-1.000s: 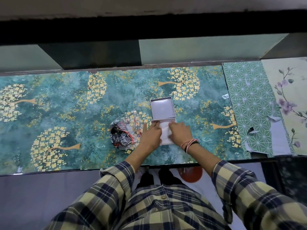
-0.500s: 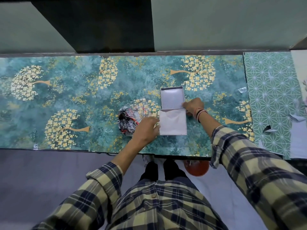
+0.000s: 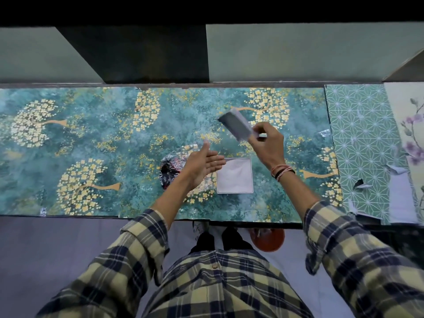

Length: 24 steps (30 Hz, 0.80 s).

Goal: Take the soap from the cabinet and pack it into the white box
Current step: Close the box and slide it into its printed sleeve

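Observation:
The white box base [image 3: 234, 175] sits on the green flowered counter [image 3: 114, 143], its inside showing white paper; no soap is visible in it. My right hand [image 3: 267, 145] is raised above the counter, gripping the white box lid [image 3: 236, 124], which is tilted and blurred. My left hand [image 3: 202, 165] hovers open, palm up, just left of the box base, holding nothing. Under that hand lies a crumpled clear wrapper with black and red print [image 3: 171, 172].
Grey-green cabinet doors [image 3: 286, 53] stand behind the counter, with a dark open compartment [image 3: 137, 56] at centre left. Patterned paper sheets [image 3: 360, 145] cover the counter's right end. An orange round object [image 3: 267, 239] sits on the floor by my feet.
My right hand has picked the lid up off the counter behind the box base and lifted it, tilted. My left hand left the box edge and opened, palm up.

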Each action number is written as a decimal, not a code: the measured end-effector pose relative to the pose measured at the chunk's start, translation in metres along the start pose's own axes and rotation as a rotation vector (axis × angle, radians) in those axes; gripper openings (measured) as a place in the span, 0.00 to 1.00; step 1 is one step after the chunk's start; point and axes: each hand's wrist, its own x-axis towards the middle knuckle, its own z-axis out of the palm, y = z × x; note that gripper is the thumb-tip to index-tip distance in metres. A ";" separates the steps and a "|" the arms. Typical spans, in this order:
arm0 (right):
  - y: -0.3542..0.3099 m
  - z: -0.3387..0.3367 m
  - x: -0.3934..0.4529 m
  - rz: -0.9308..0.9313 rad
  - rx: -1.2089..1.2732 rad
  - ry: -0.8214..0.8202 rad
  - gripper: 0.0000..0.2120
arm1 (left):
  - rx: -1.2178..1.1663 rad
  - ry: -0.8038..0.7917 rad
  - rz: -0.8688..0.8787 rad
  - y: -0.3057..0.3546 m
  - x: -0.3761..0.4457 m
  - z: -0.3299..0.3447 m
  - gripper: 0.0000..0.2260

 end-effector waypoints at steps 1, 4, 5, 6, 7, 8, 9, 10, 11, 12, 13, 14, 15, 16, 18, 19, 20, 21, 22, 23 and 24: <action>-0.002 -0.002 -0.006 -0.031 0.030 0.001 0.06 | -0.099 -0.030 -0.044 0.004 0.002 0.002 0.31; -0.002 -0.005 -0.027 -0.128 0.054 -0.048 0.07 | -0.259 -0.065 -0.088 0.012 0.006 0.005 0.32; -0.001 -0.006 -0.035 -0.182 0.036 -0.066 0.07 | -0.264 -0.060 -0.077 0.012 0.006 0.006 0.29; 0.000 -0.008 -0.042 -0.238 0.015 -0.086 0.06 | -0.260 -0.053 -0.064 0.011 0.006 0.008 0.23; 0.002 -0.008 -0.050 -0.264 0.005 -0.109 0.06 | -0.253 -0.040 -0.050 0.009 0.006 0.009 0.17; 0.005 -0.008 -0.056 -0.242 0.024 -0.128 0.07 | -0.235 -0.032 -0.035 0.006 0.007 0.009 0.12; 0.006 -0.008 -0.062 -0.144 0.093 -0.146 0.07 | -0.199 -0.031 -0.021 0.003 0.007 0.008 0.09; 0.006 -0.009 -0.065 0.029 0.205 -0.152 0.10 | -0.151 -0.039 -0.012 0.000 0.008 0.006 0.08; 0.005 -0.010 -0.067 0.224 0.324 -0.155 0.12 | -0.110 -0.058 -0.006 -0.003 0.006 0.005 0.08; 0.004 -0.011 -0.068 0.386 0.433 -0.158 0.13 | -0.076 -0.082 0.000 -0.006 0.005 0.004 0.08; 0.004 -0.013 -0.067 0.489 0.510 -0.159 0.14 | -0.047 -0.109 0.007 -0.008 0.002 0.003 0.08; 0.005 -0.013 -0.067 0.536 0.555 -0.169 0.14 | -0.014 -0.126 0.017 -0.009 0.000 0.004 0.08; 0.007 -0.014 -0.068 0.541 0.568 -0.183 0.13 | 0.019 -0.126 0.026 -0.011 -0.001 0.004 0.08; 0.009 -0.013 -0.069 0.530 0.559 -0.191 0.12 | 0.054 -0.109 0.035 -0.015 -0.001 0.004 0.08; 0.010 -0.011 -0.074 0.532 0.520 -0.176 0.09 | 0.145 -0.015 0.071 -0.022 0.001 0.005 0.08; 0.011 -0.008 -0.077 0.556 0.506 -0.157 0.08 | 0.198 0.054 0.100 -0.027 0.003 0.004 0.08; 0.011 -0.005 -0.080 0.583 0.496 -0.140 0.07 | 0.243 0.120 0.129 -0.033 0.005 0.003 0.10; 0.011 -0.003 -0.083 0.613 0.482 -0.125 0.06 | 0.280 0.181 0.152 -0.038 0.007 0.002 0.11; 0.012 0.000 -0.086 0.640 0.468 -0.111 0.05 | 0.313 0.229 0.166 -0.043 0.008 0.001 0.11; 0.013 0.003 -0.089 0.667 0.456 -0.098 0.05 | 0.347 0.264 0.167 -0.047 0.009 0.001 0.11; 0.015 0.005 -0.091 0.692 0.448 -0.083 0.04 | 0.379 0.283 0.164 -0.050 0.011 0.000 0.11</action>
